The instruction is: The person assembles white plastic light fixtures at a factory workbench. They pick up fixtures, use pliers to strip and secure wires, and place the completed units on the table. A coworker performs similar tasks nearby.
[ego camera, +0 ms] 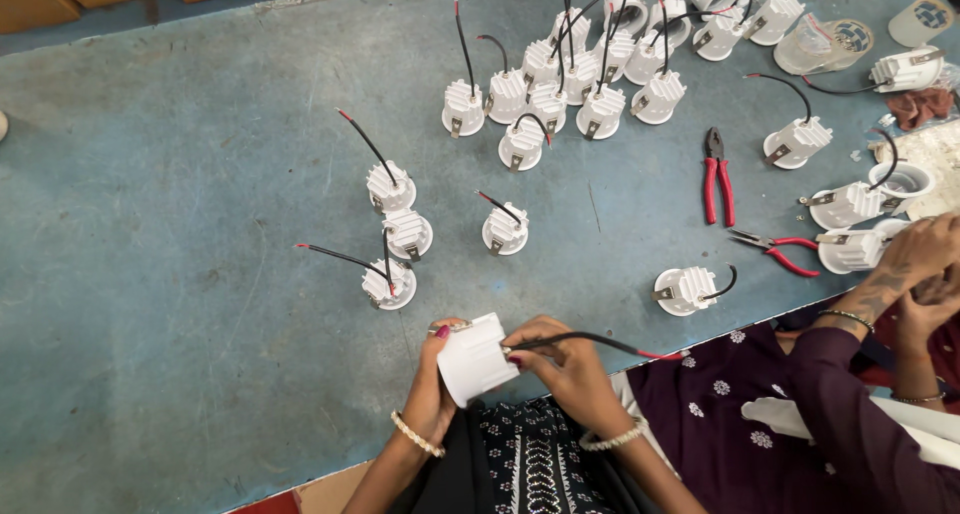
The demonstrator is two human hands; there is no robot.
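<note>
Currently: both hands on one white lamp housing (474,359) at the near table edge.

Left hand (432,382) cups the housing body, fingers curled closed around it; right hand (566,366) pinches the black-and-red wire (590,342) leading from it. Similar housings (392,232) stand beyond on the blue table (180,224) — red pliers (716,176) lie further right, near a co-worker's hands (922,264).
</note>
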